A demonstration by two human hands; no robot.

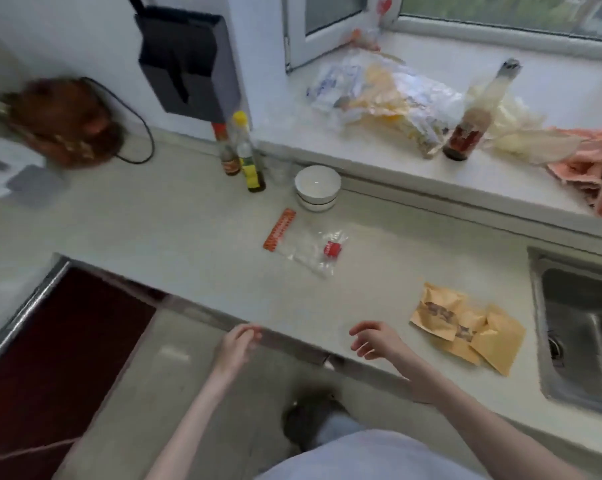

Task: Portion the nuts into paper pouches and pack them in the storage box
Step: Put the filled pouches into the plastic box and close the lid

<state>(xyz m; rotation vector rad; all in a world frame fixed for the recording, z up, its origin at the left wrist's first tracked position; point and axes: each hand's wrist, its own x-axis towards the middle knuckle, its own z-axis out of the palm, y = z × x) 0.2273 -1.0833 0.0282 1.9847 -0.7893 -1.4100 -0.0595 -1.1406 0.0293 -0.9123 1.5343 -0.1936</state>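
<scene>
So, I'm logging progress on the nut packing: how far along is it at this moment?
Barely started, it seems. Done: only that the paper pouches lie in a pile on the counter, near the sink. In hand: nothing; left hand and right hand both hover empty. Left: all portioning and packing; no nuts or storage box can be made out.

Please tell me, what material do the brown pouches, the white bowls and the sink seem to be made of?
Pouches: likely kraft paper, matte tan, with creases and folded edges. Bowls: probably glazed ceramic, smooth white with a soft sheen, though blur leaves it open. Sink: apparently stainless steel, grey with streaky reflections.
</scene>
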